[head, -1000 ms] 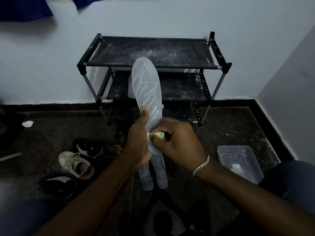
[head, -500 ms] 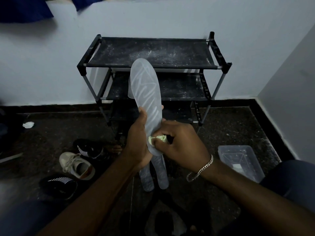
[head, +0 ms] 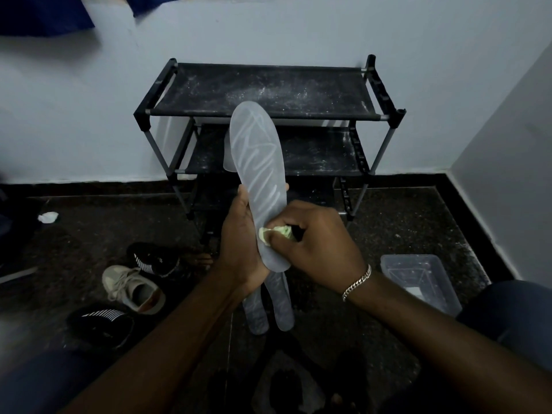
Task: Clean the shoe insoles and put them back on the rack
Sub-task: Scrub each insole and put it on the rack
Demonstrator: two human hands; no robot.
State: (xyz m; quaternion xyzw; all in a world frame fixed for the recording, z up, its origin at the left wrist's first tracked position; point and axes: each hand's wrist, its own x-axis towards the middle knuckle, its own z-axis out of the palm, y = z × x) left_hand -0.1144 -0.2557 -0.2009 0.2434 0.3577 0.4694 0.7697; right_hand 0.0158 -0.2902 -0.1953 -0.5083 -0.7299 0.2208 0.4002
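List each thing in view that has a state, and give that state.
Translucent grey shoe insole: upright, streaked, gripped by left hand.
Pale green cloth wad: pinched by right hand, pressed on insole.
Black three-tier fabric shoe rack: upright, dusty.
Clear plastic tub: lidless, on floor.

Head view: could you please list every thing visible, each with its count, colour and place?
insoles: at least three, pale grey, held upright before the rack
cloth: one, pale green, pressed on the front insole
rack: one, black, dusty, against the wall
shoes: three, two black, one beige, floor left
box: one, clear, floor right
wad: one, white, floor far left
fabric: two pieces, dark blue, top left
bracelet: one, silver, right wrist
hands: two; left hand grips the insoles, right hand pinches the cloth
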